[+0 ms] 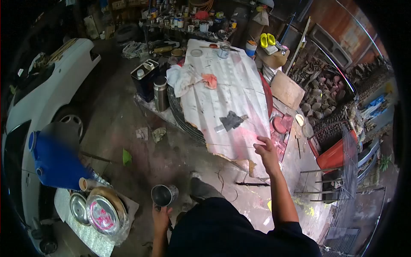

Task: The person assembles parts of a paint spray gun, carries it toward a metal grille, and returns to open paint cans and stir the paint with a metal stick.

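Observation:
My left hand [161, 217] is closed just under a round metal cup [164, 195], whose open top faces up and shows a dark grey inside. Whether the fingers grip a handle below it is hard to make out. Stretched forward, my right hand [266, 150] has its fingers apart and holds nothing visible. It is over the right edge of a large white, pink-stained sheet [227, 94] on the worktable. A dark grey rag or scrap [231, 121] lies on the sheet to the left of that hand. Farther back are a crumpled cloth [188, 80] and a paint can [223, 51].
A metal flask [161, 94] and a dark rectangular can [144, 81] stand left of the sheet. To my left are a blue container [55, 160] and foil plates [102, 214]. A white car [47, 94] fills the far left. Wire mesh [349, 171] stands right.

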### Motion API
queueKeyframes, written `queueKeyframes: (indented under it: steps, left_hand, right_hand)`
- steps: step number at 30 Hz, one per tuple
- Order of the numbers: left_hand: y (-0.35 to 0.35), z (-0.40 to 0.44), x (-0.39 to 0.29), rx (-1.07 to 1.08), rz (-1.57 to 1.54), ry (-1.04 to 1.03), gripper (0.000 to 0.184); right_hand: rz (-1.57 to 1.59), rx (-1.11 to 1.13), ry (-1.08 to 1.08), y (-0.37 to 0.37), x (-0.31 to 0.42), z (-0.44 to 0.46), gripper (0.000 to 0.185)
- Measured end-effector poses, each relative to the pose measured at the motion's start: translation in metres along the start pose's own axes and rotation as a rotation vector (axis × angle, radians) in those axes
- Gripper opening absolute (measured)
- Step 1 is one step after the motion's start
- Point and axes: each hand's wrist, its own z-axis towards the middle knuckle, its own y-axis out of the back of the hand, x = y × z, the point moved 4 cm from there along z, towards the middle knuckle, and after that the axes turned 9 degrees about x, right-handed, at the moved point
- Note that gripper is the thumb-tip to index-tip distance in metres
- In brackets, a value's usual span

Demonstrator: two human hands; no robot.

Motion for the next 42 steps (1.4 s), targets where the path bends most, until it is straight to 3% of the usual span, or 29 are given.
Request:
queueKeyframes:
  steps: [4,7,11,15,16,18,20,21,24,26,28,31,34,37,39,42]
  left_hand:
    - [0.021,0.036,-0.014,0.014,-0.054,0.077,0.052]
    - [0.034,0.071,-0.029,-0.027,-0.028,0.069,0.051]
    - [0.044,0.115,-0.066,0.011,0.002,0.078,0.048]
    - [0.062,0.163,-0.077,-0.048,-0.018,0.064,0.043]
    - [0.059,0.17,-0.085,-0.065,-0.076,0.053,0.043]
    - [0.063,0.182,-0.103,-0.158,0.004,0.124,0.042]
    - [0.046,0.192,-0.131,-0.12,-0.04,0.099,0.043]
    - [0.039,0.196,-0.139,-0.104,-0.068,0.079,0.043]
    - [0.043,0.215,-0.149,-0.115,0.068,0.071,0.037]
    - [0.045,0.223,-0.156,-0.102,0.125,0.048,0.036]
    - [0.051,0.234,-0.156,-0.099,0.143,0.06,0.036]
    - [0.054,0.248,-0.162,-0.092,0.147,0.047,0.036]
    - [0.051,0.259,-0.174,-0.075,0.171,0.033,0.033]
    - [0.032,0.255,-0.205,0.036,0.327,-0.126,0.041]
    - [0.032,0.265,-0.211,-0.011,0.594,-0.236,0.055]
    - [0.014,0.269,-0.239,-0.073,0.609,-0.19,0.068]
  right_hand:
    - [-0.587,-0.024,0.345,-0.034,0.008,0.078,0.028]
    - [-0.883,-0.09,0.387,-0.056,0.003,0.133,0.03]
    - [-1.004,-0.196,0.101,-0.078,0.015,0.155,0.029]
    - [-1.031,-0.168,0.04,-0.075,0.011,0.17,0.02]
    - [-0.962,-0.181,0.047,-0.068,0.02,0.176,0.016]
    - [-0.812,-0.227,0.128,-0.051,0.044,0.188,0.02]
    - [-0.638,-0.268,0.177,-0.04,0.085,0.197,0.029]
    - [-0.807,-0.337,0.143,-0.031,0.092,0.206,0.034]
    - [-0.81,-0.374,0.089,-0.015,0.111,0.23,0.03]
    - [-0.733,-0.438,0.149,-0.008,0.099,0.239,0.027]
    - [-0.87,-0.429,0.231,-0.009,0.083,0.236,0.022]
    - [-1.102,0.069,0.195,-0.027,0.041,0.214,0.019]
    - [-1.238,0.115,0.331,-0.039,0.019,0.192,0.015]
    - [-1.111,0.308,0.236,-0.037,0.015,0.193,0.016]
    - [-1.167,0.415,0.147,-0.034,0.009,0.203,0.019]
    - [-1.172,0.299,0.296,-0.033,0.016,0.207,0.016]
